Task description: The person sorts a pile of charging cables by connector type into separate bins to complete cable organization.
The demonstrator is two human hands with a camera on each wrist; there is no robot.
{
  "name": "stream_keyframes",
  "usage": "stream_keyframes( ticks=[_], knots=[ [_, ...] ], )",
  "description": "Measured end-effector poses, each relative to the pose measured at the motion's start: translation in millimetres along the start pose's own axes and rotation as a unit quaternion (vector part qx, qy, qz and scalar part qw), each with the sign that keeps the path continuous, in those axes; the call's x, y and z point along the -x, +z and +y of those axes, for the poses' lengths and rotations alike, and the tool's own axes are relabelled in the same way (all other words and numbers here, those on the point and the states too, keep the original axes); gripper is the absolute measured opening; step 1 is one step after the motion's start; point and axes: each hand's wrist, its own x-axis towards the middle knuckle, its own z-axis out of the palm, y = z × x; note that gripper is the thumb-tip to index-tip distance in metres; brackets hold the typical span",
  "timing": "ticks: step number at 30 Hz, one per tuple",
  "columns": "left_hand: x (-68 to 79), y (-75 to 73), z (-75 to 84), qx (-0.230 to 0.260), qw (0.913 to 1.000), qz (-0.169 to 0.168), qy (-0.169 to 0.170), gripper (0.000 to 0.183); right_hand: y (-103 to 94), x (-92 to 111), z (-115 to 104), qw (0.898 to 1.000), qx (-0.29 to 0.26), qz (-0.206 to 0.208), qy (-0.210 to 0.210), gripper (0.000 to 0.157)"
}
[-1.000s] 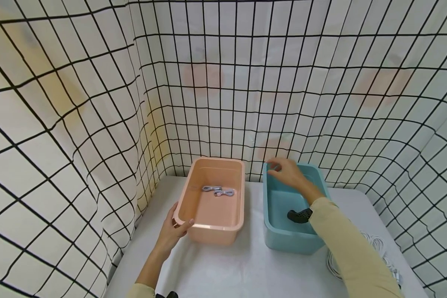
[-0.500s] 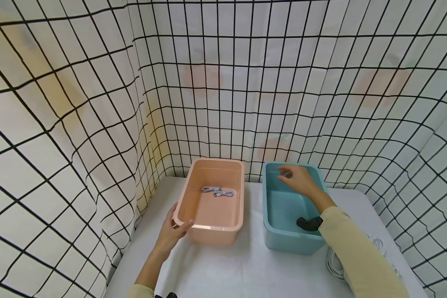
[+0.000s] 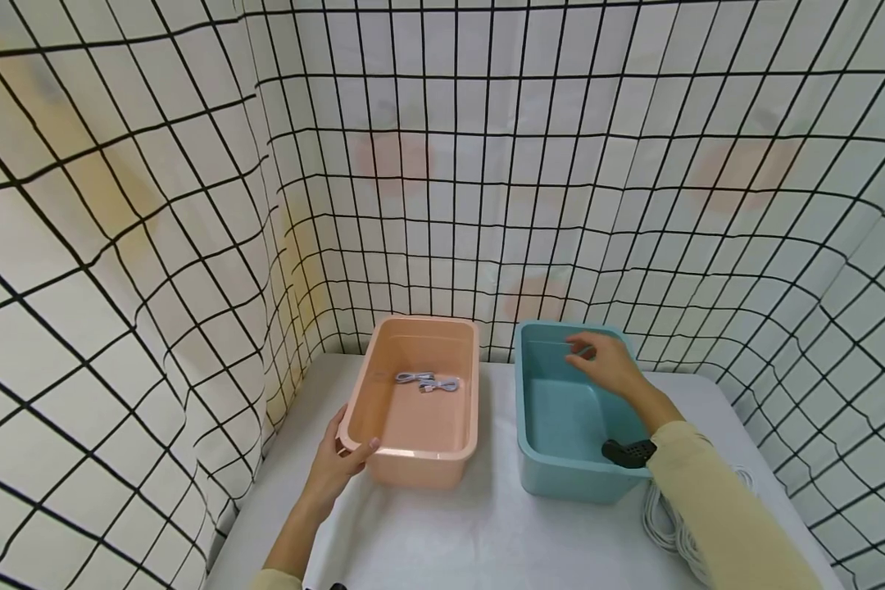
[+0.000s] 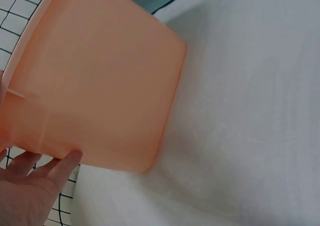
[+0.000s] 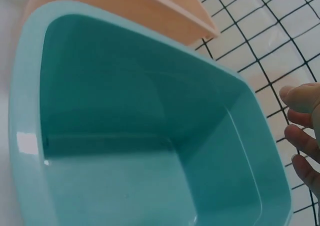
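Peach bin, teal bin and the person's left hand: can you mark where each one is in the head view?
Peach bin (image 3: 425, 422): head view, on its bare floor.
Teal bin (image 3: 563, 411): head view, on its bare floor.
Left hand (image 3: 333, 469): head view, middle of the hand.

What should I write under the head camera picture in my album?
Left hand grips a peach bin holding cables; right hand hovers over a teal bin.
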Motion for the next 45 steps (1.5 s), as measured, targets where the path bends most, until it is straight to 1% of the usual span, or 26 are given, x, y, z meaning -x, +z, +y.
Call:
stream_keyframes(
  ticks=[5,11,19,24,33,38,45],
  knots=[
    [-0.5,-1.0,0.2,0.005,1.0000,-0.002,0.002,0.095,-5.5,10,5,1.000,0.013,-0.003,0.007,0.037],
    [-1.3,-1.7,0.3,0.006,1.0000,-0.003,0.000,0.098,-13.3,21,10,1.000,0.014,0.006,0.015,0.038],
    [-1.3,-1.5,0.3,0.010,0.9999,-0.004,-0.005,0.095,-21.0,36,25,0.999,0.022,0.014,0.028,0.039],
    [-2.5,-0.3,0.9,0.006,1.0000,-0.002,-0.004,0.093,-26.2,45,32,0.998,0.030,0.026,0.041,0.040],
    [-1.2,0.8,-0.2,0.002,1.0000,-0.005,-0.009,0.094,-38.3,62,43,0.997,0.038,0.042,0.049,0.041],
    [-0.9,1.3,-0.2,0.004,0.9999,-0.005,-0.010,0.092,-45.9,73,52,0.996,0.053,0.053,0.056,0.041],
    [0.9,0.3,0.7,0.001,1.0000,-0.005,-0.007,0.094,-54.6,91,66,0.994,0.065,0.070,0.053,0.039]
  ],
)
